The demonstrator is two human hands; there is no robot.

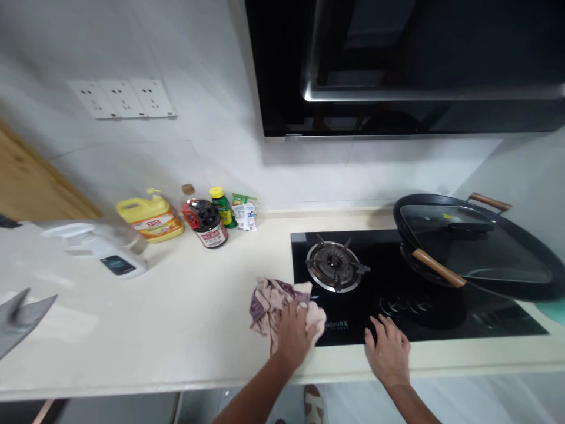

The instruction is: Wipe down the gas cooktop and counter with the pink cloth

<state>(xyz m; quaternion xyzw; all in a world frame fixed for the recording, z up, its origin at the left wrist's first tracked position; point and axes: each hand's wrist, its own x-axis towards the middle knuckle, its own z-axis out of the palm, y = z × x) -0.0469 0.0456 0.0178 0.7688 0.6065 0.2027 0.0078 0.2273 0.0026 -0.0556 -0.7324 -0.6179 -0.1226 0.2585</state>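
Observation:
My left hand [293,337] presses on a crumpled pink and purple cloth [269,306], fingers curled over it. The cloth straddles the left edge of the black glass gas stove [348,330] and the pale countertop [198,341]. Resting on the stove's front edge, my right hand [389,351] holds nothing, its fingers loosely spread below the control knobs [404,306]. The left burner [334,266], with its metal pan support, lies just beyond both hands.
A lidded wok [477,241] covers the stove's right side, its wooden handle [439,268] pointing left. Along the wall stand a yellow jug [152,218], a dark sauce bottle [205,218], a green bottle [223,207] and packets [245,212]. A white spray bottle [101,250] lies left. The range hood [397,70] overhangs.

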